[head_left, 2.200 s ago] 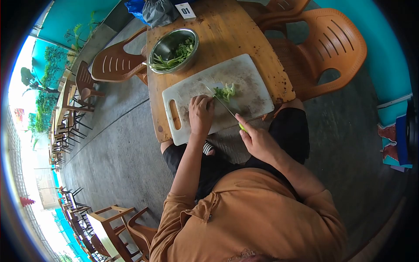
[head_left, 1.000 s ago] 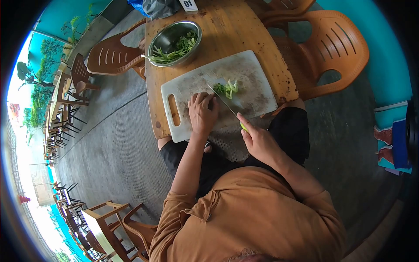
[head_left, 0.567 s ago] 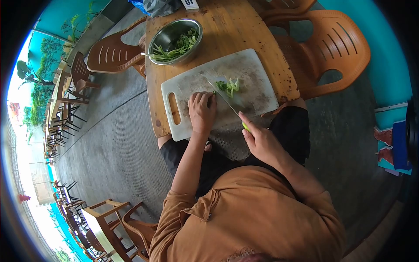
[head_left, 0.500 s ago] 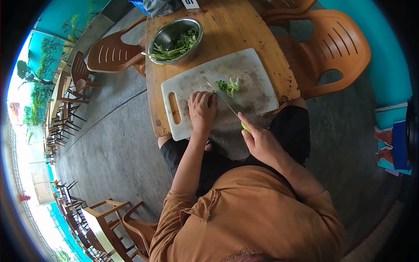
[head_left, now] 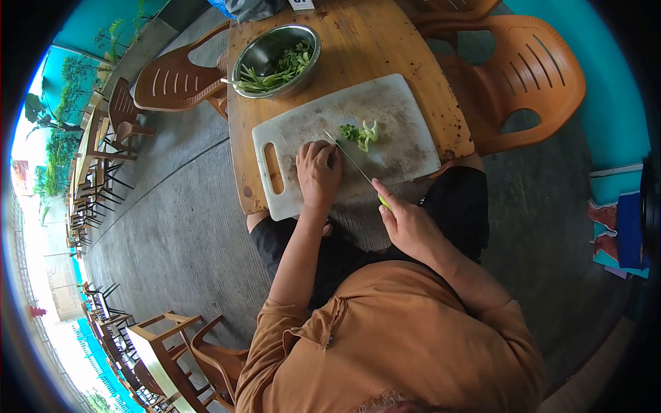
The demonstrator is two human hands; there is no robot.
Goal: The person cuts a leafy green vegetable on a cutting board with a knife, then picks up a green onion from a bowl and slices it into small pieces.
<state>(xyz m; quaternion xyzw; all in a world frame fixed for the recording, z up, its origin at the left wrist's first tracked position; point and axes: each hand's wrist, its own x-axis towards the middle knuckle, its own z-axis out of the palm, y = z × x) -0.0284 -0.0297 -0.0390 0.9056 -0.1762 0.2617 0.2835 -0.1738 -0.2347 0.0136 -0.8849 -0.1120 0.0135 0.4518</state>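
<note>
My right hand point(head_left: 411, 226) is closed round the yellow-green handle of a kitchen knife point(head_left: 352, 160). The blade points away and to the left across a white cutting board point(head_left: 406, 113), its front part beside my left fingertips. My left hand point(head_left: 319, 172) presses down on the board with curled fingers, and a bit of green vegetable shows at their tips; the rest of it is hidden under the hand. Just right of the blade lies a small pile of chopped green vegetable point(head_left: 363, 133), dark leaf pieces and paler stalk pieces together.
A steel bowl point(head_left: 317, 51) with cut green stalks and leaves point(head_left: 275, 76) stands behind the board on the wooden table point(head_left: 358, 34). Grey and blue plastic bags point(head_left: 253, 8) lie at the far edge. Orange plastic chairs point(head_left: 530, 76) flank the table.
Both hands and the knife stay in nearly the same place, with only a slight shift of the knife. The whole view has tilted a little; the chopped pile looks the same.
</note>
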